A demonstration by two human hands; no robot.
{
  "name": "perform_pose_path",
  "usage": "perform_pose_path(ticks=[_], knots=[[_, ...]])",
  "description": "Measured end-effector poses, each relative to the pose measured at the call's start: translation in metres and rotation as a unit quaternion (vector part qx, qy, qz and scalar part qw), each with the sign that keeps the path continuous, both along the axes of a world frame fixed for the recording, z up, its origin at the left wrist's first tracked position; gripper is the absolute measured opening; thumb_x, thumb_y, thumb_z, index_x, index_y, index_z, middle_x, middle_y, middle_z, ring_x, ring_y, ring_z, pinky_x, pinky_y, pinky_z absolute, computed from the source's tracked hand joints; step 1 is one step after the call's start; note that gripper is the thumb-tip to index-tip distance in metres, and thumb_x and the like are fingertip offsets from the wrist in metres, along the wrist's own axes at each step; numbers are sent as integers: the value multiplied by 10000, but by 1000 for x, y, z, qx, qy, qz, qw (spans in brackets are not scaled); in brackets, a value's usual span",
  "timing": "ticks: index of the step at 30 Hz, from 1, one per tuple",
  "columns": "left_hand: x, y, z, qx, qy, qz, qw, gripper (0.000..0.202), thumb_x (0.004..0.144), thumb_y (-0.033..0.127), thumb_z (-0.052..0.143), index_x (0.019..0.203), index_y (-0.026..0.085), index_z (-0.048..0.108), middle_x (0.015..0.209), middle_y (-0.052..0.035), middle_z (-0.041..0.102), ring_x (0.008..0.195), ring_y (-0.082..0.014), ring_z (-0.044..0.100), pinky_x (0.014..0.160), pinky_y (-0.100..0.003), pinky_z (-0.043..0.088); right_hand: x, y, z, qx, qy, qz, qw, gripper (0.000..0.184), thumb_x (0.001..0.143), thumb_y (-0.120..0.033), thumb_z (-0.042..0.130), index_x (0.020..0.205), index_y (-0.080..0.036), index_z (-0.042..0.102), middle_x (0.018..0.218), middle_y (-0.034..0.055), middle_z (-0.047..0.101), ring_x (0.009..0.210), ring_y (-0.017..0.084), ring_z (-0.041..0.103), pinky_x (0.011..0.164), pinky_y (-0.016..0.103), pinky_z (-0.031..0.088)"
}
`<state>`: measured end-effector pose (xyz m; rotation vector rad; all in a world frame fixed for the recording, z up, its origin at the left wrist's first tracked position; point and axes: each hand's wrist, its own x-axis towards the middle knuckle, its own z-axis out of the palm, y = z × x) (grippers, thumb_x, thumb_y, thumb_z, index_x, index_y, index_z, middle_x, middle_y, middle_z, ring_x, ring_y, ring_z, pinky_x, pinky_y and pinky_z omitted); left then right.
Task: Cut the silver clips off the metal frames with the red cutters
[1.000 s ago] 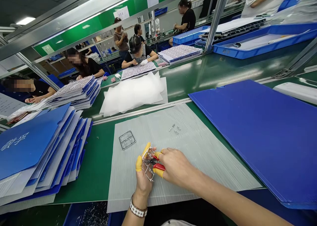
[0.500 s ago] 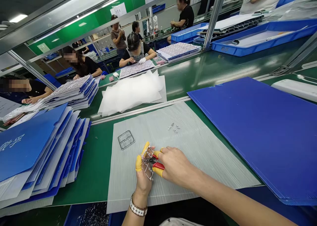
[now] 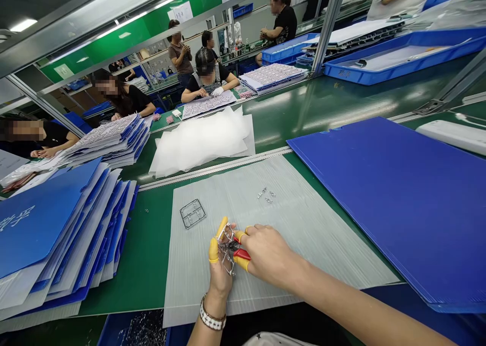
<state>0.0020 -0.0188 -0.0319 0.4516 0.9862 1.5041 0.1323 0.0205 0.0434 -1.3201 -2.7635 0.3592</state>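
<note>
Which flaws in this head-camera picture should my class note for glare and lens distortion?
In the head view, ceiling light leaves pale glare streaks on the green bench. The wide lens makes the metal post lean and stretches the blue board. The right hand and pliers stay fairly clear.

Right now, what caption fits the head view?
Right hand holds red-handled cutters on a metal frame gripped in the left hand.

Left hand [image 3: 219, 272] upright beside right hand [image 3: 268, 252]
</note>
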Motion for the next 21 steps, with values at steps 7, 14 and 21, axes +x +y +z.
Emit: perform_pose_path(ticks=[7, 14, 21], knots=[[1, 1, -1, 14, -5, 1, 1000, 550, 821, 564, 461, 1193, 189, 617, 1171, -102, 644, 1170, -286, 521, 1048, -432, 323, -1, 0, 2, 21, -13, 3, 1000, 235, 807, -373, 597, 901, -162, 639, 803, 103, 650, 759, 273, 626, 645, 344, 445], [2, 0, 3, 18, 9, 6, 1000, 553, 820, 571, 459, 1196, 197, 615, 1165, -98, 648, 1123, -272, 549, 1023, -411, 351, -2, 0, 2, 8, -8, 11, 1000, 240, 814, -384, 591, 875, -158, 642, 741, 87, 645, 693, 241, 631, 583, 300, 421], [0, 2, 7, -2, -51, -8, 999, 573, 828, 567, 431, 1164, 151, 637, 1146, -133, 651, 1160, -285, 528, 1033, -410, 341, 13, 11, 3, 45, -2, -27, 999, 286, 818, -444, 588, 897, -175, 645, 801, 95, 649, 775, 258, 612, 664, 332, 426]])
